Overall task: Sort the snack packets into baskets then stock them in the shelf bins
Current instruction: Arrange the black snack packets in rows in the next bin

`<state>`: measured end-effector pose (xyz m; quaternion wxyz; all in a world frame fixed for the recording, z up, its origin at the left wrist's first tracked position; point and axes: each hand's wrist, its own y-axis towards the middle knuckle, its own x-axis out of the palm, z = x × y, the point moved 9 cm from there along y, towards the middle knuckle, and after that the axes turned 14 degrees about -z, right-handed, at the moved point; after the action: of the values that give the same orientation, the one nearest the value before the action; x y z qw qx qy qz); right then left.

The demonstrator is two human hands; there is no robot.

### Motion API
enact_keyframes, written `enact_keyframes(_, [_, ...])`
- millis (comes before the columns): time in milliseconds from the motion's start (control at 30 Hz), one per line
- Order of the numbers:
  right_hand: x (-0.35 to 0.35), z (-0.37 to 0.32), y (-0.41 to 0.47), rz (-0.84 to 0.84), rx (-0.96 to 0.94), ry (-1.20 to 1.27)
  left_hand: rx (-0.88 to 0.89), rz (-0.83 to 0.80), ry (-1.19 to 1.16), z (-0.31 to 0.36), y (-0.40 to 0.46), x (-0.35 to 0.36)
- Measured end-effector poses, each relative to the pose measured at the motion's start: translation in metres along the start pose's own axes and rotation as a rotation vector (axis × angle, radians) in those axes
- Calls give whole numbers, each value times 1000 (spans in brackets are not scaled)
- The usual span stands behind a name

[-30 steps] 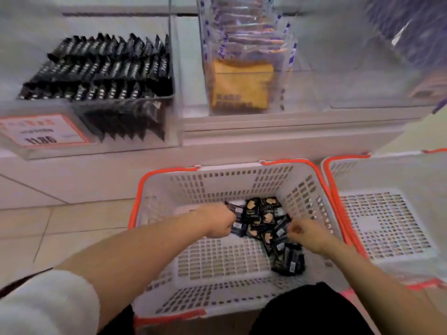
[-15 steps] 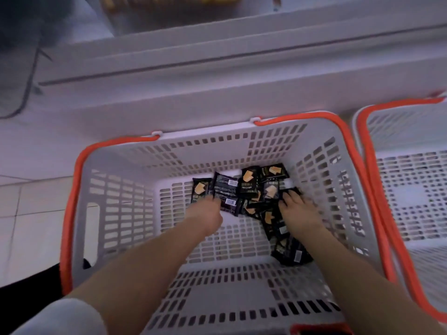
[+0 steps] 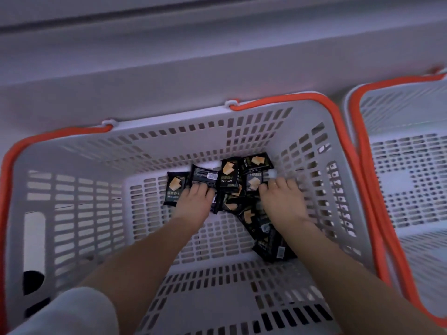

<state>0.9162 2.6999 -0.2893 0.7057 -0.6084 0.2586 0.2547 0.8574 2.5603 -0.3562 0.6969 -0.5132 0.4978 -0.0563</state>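
A white plastic basket point(image 3: 79, 180) with orange handles fills the head view. Several black snack packets point(image 3: 228, 176) printed with a yellow cracker lie heaped at its far right corner. Both my hands reach down into that heap. My left hand point(image 3: 193, 201) lies on the heap's left side, its fingers curled over the edge of packets there. My right hand point(image 3: 283, 204) is on the right side, fingers bent down onto packets. More packets point(image 3: 273, 247) trail under my right wrist. My palms hide what lies beneath them.
A second white basket point(image 3: 411, 170) with orange handles stands close on the right, nothing visible in it. The grey base of the shelf unit point(image 3: 193, 68) runs along behind both baskets. A white sleeve point(image 3: 72, 310) shows on my left arm.
My head has tipped down and moved closer, so the shelf bins have left the view. Both hands have sunk deeper into the packet heap and closed over it.
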Motion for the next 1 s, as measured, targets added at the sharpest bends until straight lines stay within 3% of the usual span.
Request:
enact_keyframes(100, [-8, 9, -11, -2, 26, 227, 25, 49, 34, 0, 0, -1])
enact_keyframes(200, [-11, 18, -28, 10, -1, 695, 89, 46, -161, -5, -7, -5])
enact_keyframes(300, [-2, 17, -48, -97, -67, 1311, 128, 9, -818, -17, -27, -12])
enact_keyframes(400, [-11, 4, -72, -108, -208, 1746, 155, -30, -1452, -22, -58, -26])
enact_keyframes(533, [-49, -7, -103, -24, -424, 2315, 427, -28, -2137, -16, -111, -77])
enact_keyframes(733, [-121, -32, -164, 1, -680, 2517, 601, 148, -2072, -21, -196, -150])
enact_keyframes(867, [-163, -56, -211, -33, -898, 2441, 661, 252, -1992, -36, -256, -173])
enact_keyframes(1000, [-183, -76, -241, -51, -880, 2307, 700, 256, -1944, -57, -309, -185])
